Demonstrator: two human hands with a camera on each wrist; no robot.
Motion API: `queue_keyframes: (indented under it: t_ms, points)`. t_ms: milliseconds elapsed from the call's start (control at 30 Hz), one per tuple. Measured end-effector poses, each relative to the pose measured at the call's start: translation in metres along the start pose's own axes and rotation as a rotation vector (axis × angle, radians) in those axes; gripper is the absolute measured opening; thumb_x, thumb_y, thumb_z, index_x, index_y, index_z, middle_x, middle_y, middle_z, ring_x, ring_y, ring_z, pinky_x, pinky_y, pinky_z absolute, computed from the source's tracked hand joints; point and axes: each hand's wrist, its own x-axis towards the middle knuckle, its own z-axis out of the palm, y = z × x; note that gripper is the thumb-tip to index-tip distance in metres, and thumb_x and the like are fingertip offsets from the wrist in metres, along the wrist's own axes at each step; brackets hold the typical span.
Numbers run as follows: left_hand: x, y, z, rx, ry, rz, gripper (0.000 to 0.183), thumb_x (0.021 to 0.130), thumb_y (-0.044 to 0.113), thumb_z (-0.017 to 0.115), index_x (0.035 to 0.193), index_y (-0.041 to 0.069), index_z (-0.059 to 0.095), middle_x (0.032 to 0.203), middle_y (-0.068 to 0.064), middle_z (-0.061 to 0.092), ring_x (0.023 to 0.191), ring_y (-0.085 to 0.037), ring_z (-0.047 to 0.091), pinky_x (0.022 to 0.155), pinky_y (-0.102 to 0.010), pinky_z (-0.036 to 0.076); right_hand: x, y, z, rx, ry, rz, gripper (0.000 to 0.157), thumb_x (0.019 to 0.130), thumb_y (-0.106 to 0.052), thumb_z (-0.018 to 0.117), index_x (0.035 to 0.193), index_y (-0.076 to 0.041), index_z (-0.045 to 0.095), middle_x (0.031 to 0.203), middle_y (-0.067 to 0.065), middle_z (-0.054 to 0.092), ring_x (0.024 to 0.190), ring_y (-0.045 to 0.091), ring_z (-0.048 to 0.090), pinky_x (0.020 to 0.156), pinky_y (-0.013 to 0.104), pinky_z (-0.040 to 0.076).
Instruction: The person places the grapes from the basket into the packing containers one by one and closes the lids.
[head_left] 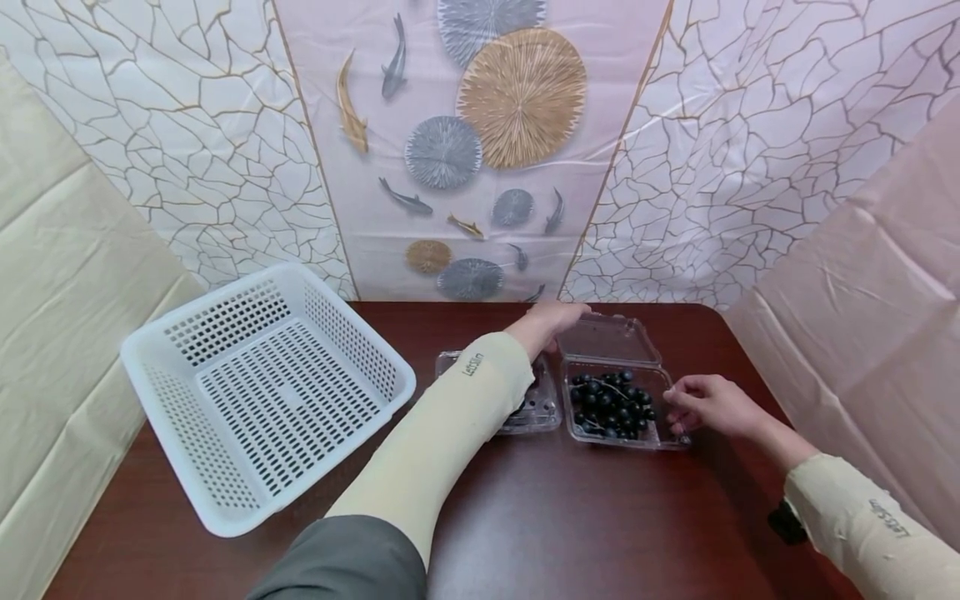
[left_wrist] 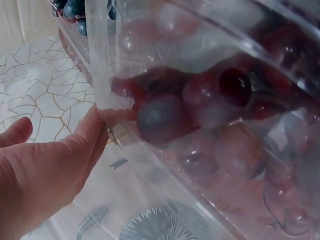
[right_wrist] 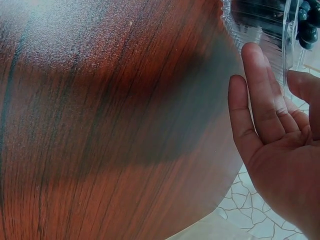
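In the head view a clear plastic clamshell box stands with its lid folded back, holding dark grapes. My right hand pinches the box's right wall; in the right wrist view the thumb lies on one side of the rim and the fingers on the other. My left hand reaches to the lid's back left corner, fingers extended, thumb apart; its fingertips are partly hidden. A second clear box of grapes sits just left, largely covered by the left sleeve. Reddish grapes fill the left wrist view.
A white perforated plastic basket occupies the left side of the dark red-brown table. Patterned cloth hangs behind the table's back edge, with plain cloth along the right side.
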Motion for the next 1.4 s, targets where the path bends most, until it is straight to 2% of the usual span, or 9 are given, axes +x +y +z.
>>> queue_keyframes:
  t_ms: [133, 367, 500, 633, 800, 1000, 1100, 1233, 1400]
  points:
    - [-0.003, 0.001, 0.000, -0.029, 0.061, 0.025, 0.067, 0.104, 0.046, 0.066, 0.158, 0.008, 0.051, 0.161, -0.014, 0.049, 0.129, -0.031, 0.064, 0.096, -0.041, 0.062, 0.001, 0.000, 0.000, -0.002, 0.002, -0.002, 0.028, 0.111, -0.013, 0.059, 0.114, 0.015, 0.066, 0.090, 0.016, 0.076, 0.077, 0.024, 0.079, 0.073, 0.035, 0.067]
    - [-0.010, 0.005, -0.004, -0.094, 0.067, 0.050, 0.070, 0.103, 0.045, 0.069, 0.160, 0.008, 0.049, 0.148, -0.014, 0.059, 0.120, -0.032, 0.069, 0.095, -0.042, 0.062, 0.001, 0.000, 0.000, -0.009, 0.004, -0.006, 0.028, 0.111, -0.012, 0.058, 0.113, 0.015, 0.066, 0.090, 0.017, 0.076, 0.077, 0.024, 0.079, 0.074, 0.038, 0.067]
    - [-0.014, 0.007, -0.005, -0.064, 0.081, 0.080, 0.073, 0.102, 0.042, 0.071, 0.163, 0.012, 0.044, 0.146, -0.013, 0.060, 0.112, -0.030, 0.070, 0.092, -0.041, 0.063, 0.001, 0.000, 0.000, -0.035, 0.003, -0.004, 0.028, 0.112, -0.013, 0.058, 0.114, 0.014, 0.067, 0.092, 0.016, 0.077, 0.078, 0.024, 0.080, 0.075, 0.038, 0.067]
    - [-0.020, 0.009, -0.006, -0.023, 0.100, 0.111, 0.062, 0.101, 0.041, 0.073, 0.152, 0.010, 0.057, 0.139, -0.011, 0.063, 0.110, -0.026, 0.069, 0.089, -0.039, 0.064, 0.002, -0.001, -0.001, -0.050, 0.004, 0.002, 0.030, 0.112, -0.015, 0.058, 0.113, 0.013, 0.067, 0.092, 0.016, 0.077, 0.078, 0.024, 0.080, 0.074, 0.035, 0.067]
    - [-0.031, 0.010, -0.012, 0.104, 0.088, 0.213, 0.048, 0.104, 0.042, 0.070, 0.144, 0.017, 0.065, 0.146, -0.004, 0.062, 0.119, -0.023, 0.065, 0.088, -0.036, 0.062, 0.003, -0.003, -0.002, -0.046, 0.003, 0.010, 0.030, 0.112, -0.015, 0.058, 0.114, 0.013, 0.066, 0.093, 0.017, 0.077, 0.078, 0.024, 0.080, 0.074, 0.034, 0.067]
    - [-0.039, 0.010, -0.016, 0.263, 0.086, 0.346, 0.042, 0.106, 0.040, 0.067, 0.144, 0.022, 0.068, 0.148, 0.000, 0.062, 0.148, -0.028, 0.047, 0.111, -0.037, 0.050, 0.003, -0.002, -0.004, -0.064, 0.000, 0.006, 0.031, 0.112, -0.015, 0.057, 0.117, 0.014, 0.066, 0.095, 0.018, 0.078, 0.079, 0.024, 0.080, 0.075, 0.035, 0.067]
    - [-0.043, 0.010, -0.017, 0.309, 0.060, 0.423, 0.037, 0.107, 0.037, 0.065, 0.139, 0.019, 0.070, 0.143, -0.002, 0.066, 0.146, -0.028, 0.049, 0.116, -0.037, 0.045, 0.003, -0.002, -0.005, -0.057, -0.003, 0.008, 0.032, 0.112, -0.015, 0.057, 0.117, 0.015, 0.066, 0.094, 0.018, 0.078, 0.079, 0.024, 0.080, 0.075, 0.035, 0.067]
    - [-0.048, 0.008, -0.019, 0.396, 0.014, 0.534, 0.034, 0.109, 0.034, 0.063, 0.136, 0.015, 0.070, 0.136, -0.004, 0.071, 0.131, -0.023, 0.061, 0.110, -0.033, 0.048, 0.004, -0.002, -0.006, -0.046, -0.010, 0.006, 0.032, 0.113, -0.013, 0.056, 0.117, 0.016, 0.065, 0.094, 0.018, 0.077, 0.079, 0.024, 0.080, 0.074, 0.036, 0.067]
    - [-0.050, 0.003, -0.018, 0.479, -0.024, 0.627, 0.037, 0.110, 0.034, 0.062, 0.141, 0.015, 0.069, 0.134, -0.002, 0.072, 0.123, -0.016, 0.066, 0.101, -0.025, 0.051, 0.006, 0.000, -0.006, -0.034, 0.001, 0.002, 0.032, 0.113, -0.013, 0.055, 0.118, 0.018, 0.064, 0.093, 0.019, 0.077, 0.078, 0.024, 0.080, 0.073, 0.038, 0.067]
